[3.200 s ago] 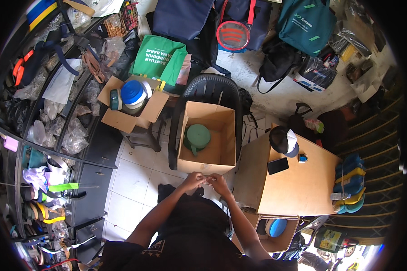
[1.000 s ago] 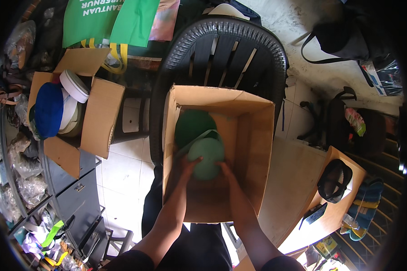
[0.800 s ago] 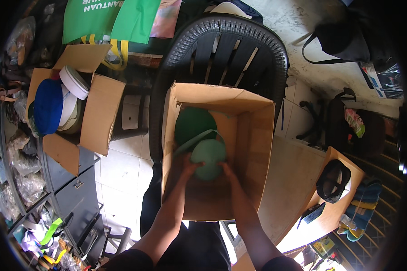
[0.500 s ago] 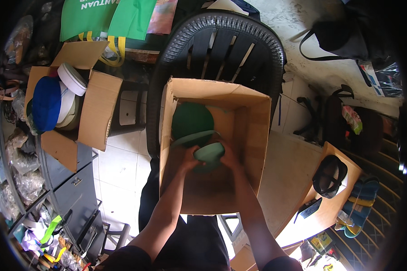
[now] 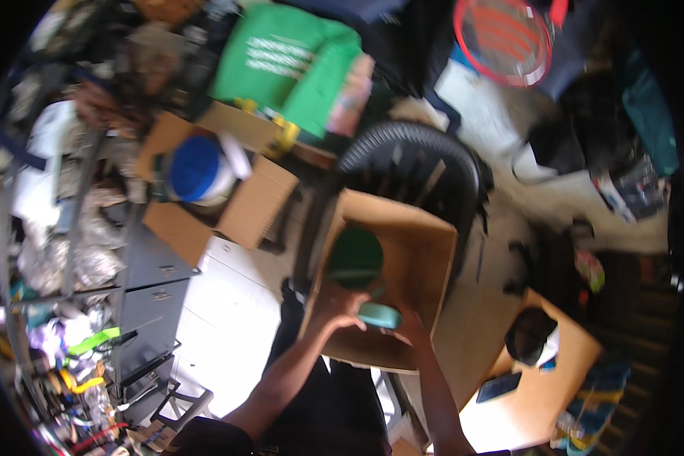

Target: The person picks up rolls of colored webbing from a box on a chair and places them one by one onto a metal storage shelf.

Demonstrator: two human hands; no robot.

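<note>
Both my hands are inside an open cardboard box (image 5: pixel 414 209), low over its near part. Between them is a light green round roll (image 5: pixel 379 315), which looks like wound webbing. My left hand (image 5: pixel 343 308) has its fingers closed on the roll's left side. On the opposite edge my right hand (image 5: pixel 410 328) grips it, with its fingers partly hidden and blurred. Just beyond my left hand, larger dark green rolls (image 5: pixel 357 251) rest against the box's left wall.
The box sits on a black plastic chair (image 5: pixel 414 140). To the left, another open carton (image 5: pixel 262 201) holds a blue roll (image 5: pixel 194 169) and white ones. Beside it are grey drawers (image 5: pixel 153 308). A black cap (image 5: pixel 528 334) and a phone (image 5: pixel 498 387) lie on a surface at right.
My view has swung left and tilted up, so the scene sits lower and further right. The light green roll has turned flatter between my hands and moved nearer the box's front side.
</note>
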